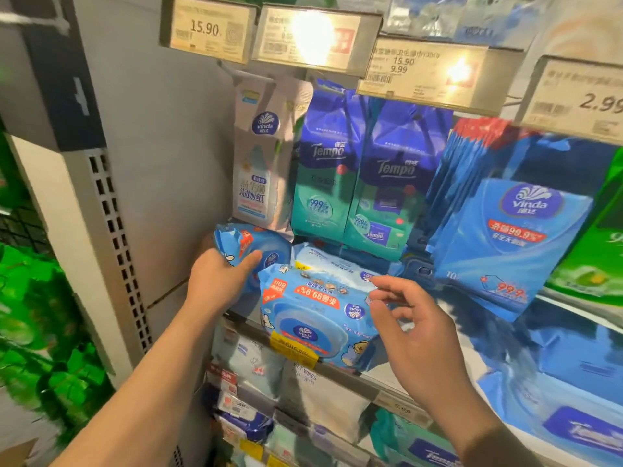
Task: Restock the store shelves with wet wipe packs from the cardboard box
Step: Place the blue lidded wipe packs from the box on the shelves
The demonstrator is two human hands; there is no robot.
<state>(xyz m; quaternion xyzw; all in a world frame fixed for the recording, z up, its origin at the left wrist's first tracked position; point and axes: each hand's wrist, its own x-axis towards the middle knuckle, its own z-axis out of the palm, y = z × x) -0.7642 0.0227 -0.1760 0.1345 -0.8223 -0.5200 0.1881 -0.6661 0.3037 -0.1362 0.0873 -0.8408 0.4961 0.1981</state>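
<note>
Restocking partly done: left hand (219, 278) grips a blue wipe pack (251, 251) at the shelf's left end, right hand (408, 318) hovers loose-fingered, holding nothing, beside stacked packs (313, 318); cardboard box unseen, remainder unknown.

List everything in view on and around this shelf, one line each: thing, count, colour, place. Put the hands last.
Vinda wipe pack with lid: one, light blue, lying at the shelf's front edge.
Tilted wipe pack: one, blue, far left of the shelf.
White Vinda pack: one, white, hanging at upper left.
Tempo packs: two rows, blue over green, hanging at centre.
Flat Vinda packs: a row, count unclear, blue with red tops, hanging at right.
Green packs: count unclear, far right.
Price tags: four, pale, along the rail above.
Lower-shelf packs: several, white and blue, below.
Left hand: gripping the tilted wipe pack.
Right hand: fingers loosely curled beside the lidded pack, holding nothing.
</note>
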